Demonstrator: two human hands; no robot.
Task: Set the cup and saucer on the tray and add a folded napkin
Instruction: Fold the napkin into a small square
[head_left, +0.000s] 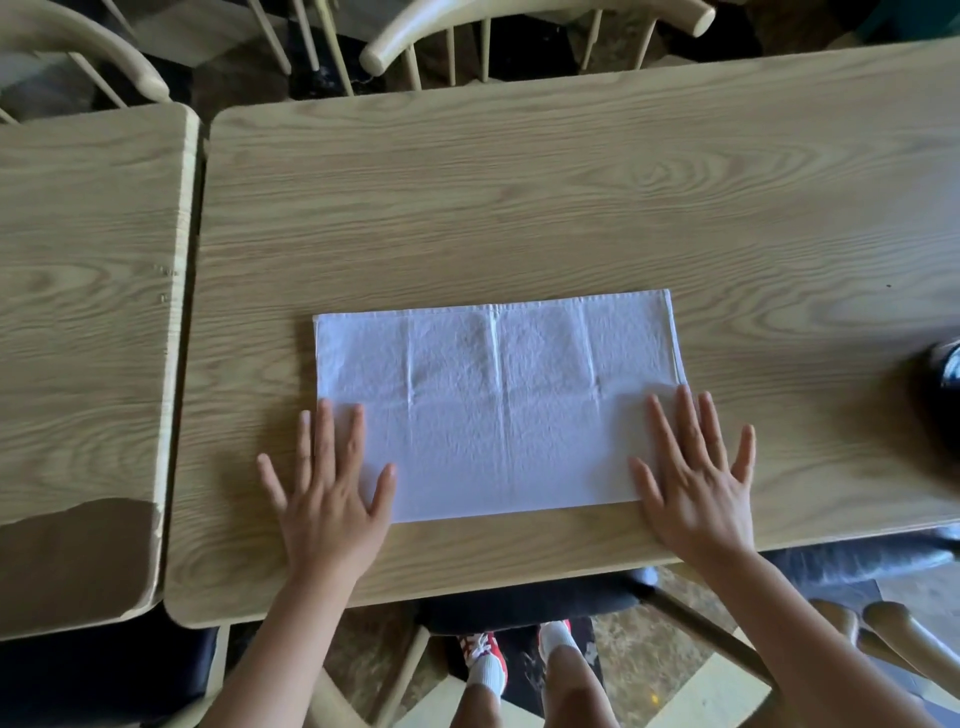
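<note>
A white napkin lies flat on the wooden table, folded into a wide rectangle with several crease lines across it. My left hand rests palm down with fingers spread on the napkin's near left corner. My right hand presses flat with fingers spread on its near right corner. Neither hand grips anything. No cup, saucer or tray is clearly in view.
A dark round object sits cut off at the table's right edge. A second wooden table abuts on the left. Pale wooden chairs stand behind the far edge. My legs and red-and-white shoes show below the near edge.
</note>
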